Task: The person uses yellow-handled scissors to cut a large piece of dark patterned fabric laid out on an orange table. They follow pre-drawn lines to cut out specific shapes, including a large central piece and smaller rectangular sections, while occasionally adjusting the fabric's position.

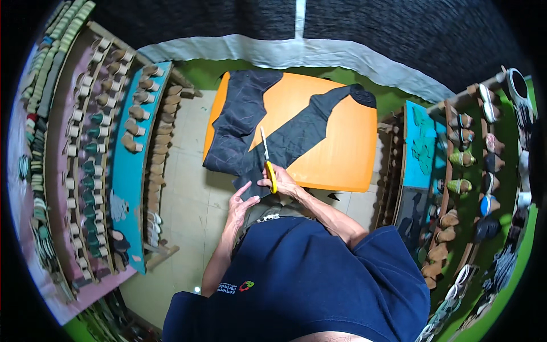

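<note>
Yellow-handled scissors (270,177) are in my right hand (281,181); its fingers are wrapped around the handles. The blades point away from me, over a piece of black cloth (296,126) with faint light lines on it. This piece runs diagonally across an orange table (347,148), and its near end hangs over the front edge by my lap. There my left hand (238,203) holds the edge of the cloth between thumb and fingers. A second dark cloth piece (239,117) lies along the table's left side and meets the first near the scissors.
On the left, racks carry rows of brown and green shoe forms (91,171) beside a blue panel (126,182). Shelves of shoes (464,159) stand at the right, with a blue board (419,145). A dark curtain (228,20) hangs behind the table. The floor (188,188) is tiled.
</note>
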Available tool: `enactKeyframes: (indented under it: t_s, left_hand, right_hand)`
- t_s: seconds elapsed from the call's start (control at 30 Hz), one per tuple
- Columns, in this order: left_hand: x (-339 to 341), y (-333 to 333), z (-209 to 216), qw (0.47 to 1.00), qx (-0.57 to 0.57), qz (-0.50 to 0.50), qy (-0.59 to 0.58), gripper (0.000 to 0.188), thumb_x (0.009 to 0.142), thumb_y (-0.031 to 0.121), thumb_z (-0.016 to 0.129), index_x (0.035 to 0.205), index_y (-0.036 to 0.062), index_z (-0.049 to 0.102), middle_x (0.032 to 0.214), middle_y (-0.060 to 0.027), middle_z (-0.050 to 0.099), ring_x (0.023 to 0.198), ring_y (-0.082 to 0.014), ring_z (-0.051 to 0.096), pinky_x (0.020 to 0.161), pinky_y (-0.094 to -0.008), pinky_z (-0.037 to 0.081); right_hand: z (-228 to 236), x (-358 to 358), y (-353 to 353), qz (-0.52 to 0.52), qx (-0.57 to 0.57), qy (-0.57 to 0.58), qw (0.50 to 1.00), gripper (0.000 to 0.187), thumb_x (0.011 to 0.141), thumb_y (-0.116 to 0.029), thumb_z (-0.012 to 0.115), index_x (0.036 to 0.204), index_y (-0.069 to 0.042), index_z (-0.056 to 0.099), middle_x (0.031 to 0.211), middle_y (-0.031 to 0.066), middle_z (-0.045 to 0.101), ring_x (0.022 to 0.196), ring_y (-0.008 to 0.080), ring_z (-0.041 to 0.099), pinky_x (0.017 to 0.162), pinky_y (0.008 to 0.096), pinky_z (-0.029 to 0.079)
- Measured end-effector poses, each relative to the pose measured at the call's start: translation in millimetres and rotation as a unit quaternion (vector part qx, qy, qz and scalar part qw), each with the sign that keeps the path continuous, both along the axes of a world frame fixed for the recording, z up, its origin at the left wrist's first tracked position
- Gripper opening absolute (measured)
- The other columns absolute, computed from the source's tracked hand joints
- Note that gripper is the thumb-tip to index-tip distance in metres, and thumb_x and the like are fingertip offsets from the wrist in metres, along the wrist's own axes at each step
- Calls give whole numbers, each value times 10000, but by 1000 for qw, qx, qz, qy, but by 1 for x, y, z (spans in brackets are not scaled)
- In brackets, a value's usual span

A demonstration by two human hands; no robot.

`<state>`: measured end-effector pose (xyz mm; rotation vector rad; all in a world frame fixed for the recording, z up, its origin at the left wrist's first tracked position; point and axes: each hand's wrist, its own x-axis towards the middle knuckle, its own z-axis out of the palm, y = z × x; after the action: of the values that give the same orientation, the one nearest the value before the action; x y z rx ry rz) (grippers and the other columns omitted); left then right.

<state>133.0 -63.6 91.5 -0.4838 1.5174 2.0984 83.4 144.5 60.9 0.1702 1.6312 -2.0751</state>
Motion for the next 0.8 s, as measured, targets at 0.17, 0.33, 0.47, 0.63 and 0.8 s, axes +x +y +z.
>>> enactKeyframes:
  t_s: [0.17, 0.33, 0.47, 0.63, 0.8]
  left_hand:
    - [-38, 33, -21, 992, -109, -17, 59, 593, 873, 138, 802, 1420, 59, 587, 1406, -135, 558, 1137, -220, 615, 1023, -372, 495]
    - [-59, 51, -50, 764, -536, -152, 326, 803, 734, 226, 883, 1455, 145, 539, 1468, -234, 436, 1352, -408, 400, 1103, -498, 393]
    - [-65, 67, -59, 755, -617, -84, 202, 1035, 693, 254, 908, 1565, 161, 360, 1435, -213, 370, 1245, -437, 416, 1020, -554, 408]
    - [-55, 63, -92, 790, -598, 8, 137, 1234, 622, 254, 957, 1621, 199, 235, 1314, -214, 342, 1179, -421, 418, 1039, -536, 367]
    - [-50, 54, -111, 819, -519, 98, 225, 1151, 628, 15, 888, 1606, 230, 320, 1247, -176, 347, 1069, -311, 464, 957, -443, 436]
  right_hand:
    - [4, -3, 61, -173, 1, 54, 983, 442, 773, -22, 865, 1089, -76, 560, 911, -5, 544, 816, 103, 592, 769, 259, 539]
    - [0, 14, 181, -257, 151, 19, 954, 445, 776, -98, 888, 1085, -47, 572, 950, 22, 587, 832, 120, 594, 766, 270, 525]
    - [-15, 36, 254, -311, 293, -18, 904, 402, 783, -188, 897, 1020, -59, 598, 814, -11, 555, 800, 120, 582, 700, 297, 501]
    - [-34, 61, 280, -347, 531, -34, 772, 494, 826, -438, 825, 1071, -38, 672, 856, 123, 711, 769, 277, 680, 729, 427, 521]
    - [-24, 60, 268, -304, 467, -55, 828, 526, 783, -475, 854, 1019, -30, 703, 785, 102, 696, 721, 250, 665, 694, 406, 519]
